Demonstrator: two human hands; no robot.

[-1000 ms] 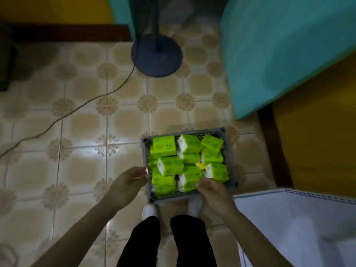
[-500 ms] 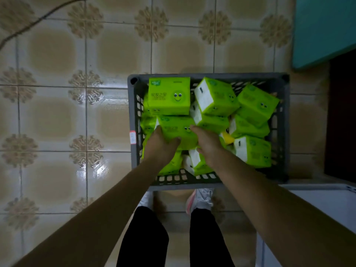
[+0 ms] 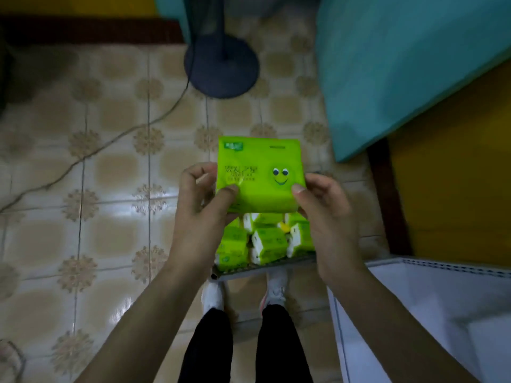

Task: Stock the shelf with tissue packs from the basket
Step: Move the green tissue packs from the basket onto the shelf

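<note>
lime-green smiley tissue pack [image 3: 258, 175] — beige floral floor tiles [image 3: 110, 167], teal wall [image 3: 387, 64]

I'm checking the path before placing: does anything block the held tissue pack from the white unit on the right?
Nothing visible does. The left hand and right hand hold the tissue pack above the basket; the white unit sits lower right, nothing between.

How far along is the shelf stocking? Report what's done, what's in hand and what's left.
Done: no stocked pack shows; the white unit at lower right bears none in view. In hand: the left hand and right hand pinch one green smiley-face tissue pack above the grey basket. Left: place it, then move the remaining packs, several still heaped in the basket.
</note>
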